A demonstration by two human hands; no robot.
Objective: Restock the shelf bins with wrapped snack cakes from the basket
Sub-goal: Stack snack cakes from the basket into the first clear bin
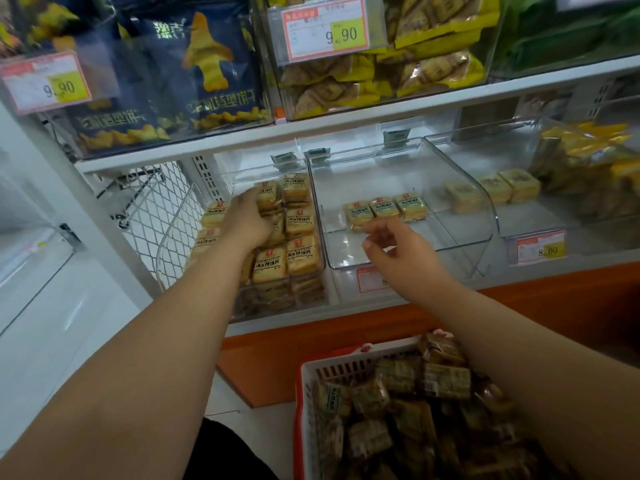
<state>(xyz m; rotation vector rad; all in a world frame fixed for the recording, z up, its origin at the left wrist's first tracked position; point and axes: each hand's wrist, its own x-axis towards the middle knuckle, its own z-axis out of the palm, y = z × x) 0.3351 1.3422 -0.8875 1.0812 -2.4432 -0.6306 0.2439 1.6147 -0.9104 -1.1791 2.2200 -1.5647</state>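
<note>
No cake is held in the right hand (398,252); its fingers are loosely curled, thumb and forefinger close together, above the near edge of the middle bin (460,202). The left hand (247,220) is laid on the cakes (299,252) packed in the left bin (320,271), fingers reaching onto a far packet; whether that packet is pinched cannot be told, as the fingertips are hidden by the back of the hand. The left bin is filled in rows, near to far. In the middle bin only three cakes (386,209) are seen, lined up side by side at the far end, just beyond the right hand. More packets lie loose in the basket (306,393), white with a red rim, near and below the right forearm. To the right, a third bin (540,233) holds a few paler square packets. Price tags (327,31) reading 9.90 are fixed to the upper shelf bins.
</note>
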